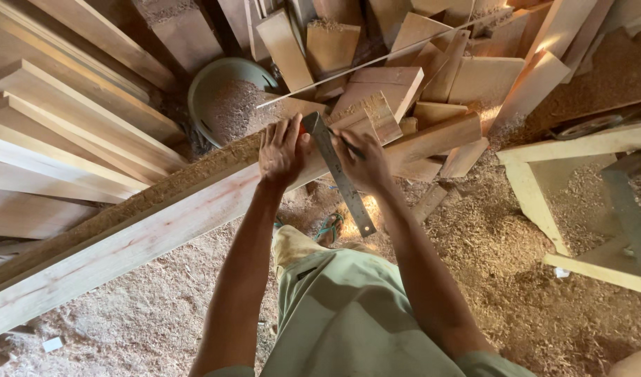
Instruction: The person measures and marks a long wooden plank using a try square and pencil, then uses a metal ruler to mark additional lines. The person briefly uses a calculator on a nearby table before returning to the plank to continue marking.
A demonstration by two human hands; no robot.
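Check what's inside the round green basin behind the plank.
The green basin holds a heap of sawdust on its right side; its left inner wall shows bare. The plank hides the basin's lower rim.

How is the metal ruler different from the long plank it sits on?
The ruler is grey metal, short and thin; the plank is pale wood, long and thick. The ruler lies across the plank, its end overhanging. The left hand presses the plank; the right hand is at the ruler. Both are straight.

Warm daylight is falling from the upper right beyond the hands (324,157), glaring on the pale sawdust-covered floor (516,279); edges are bending slightly, focus staying sharp.
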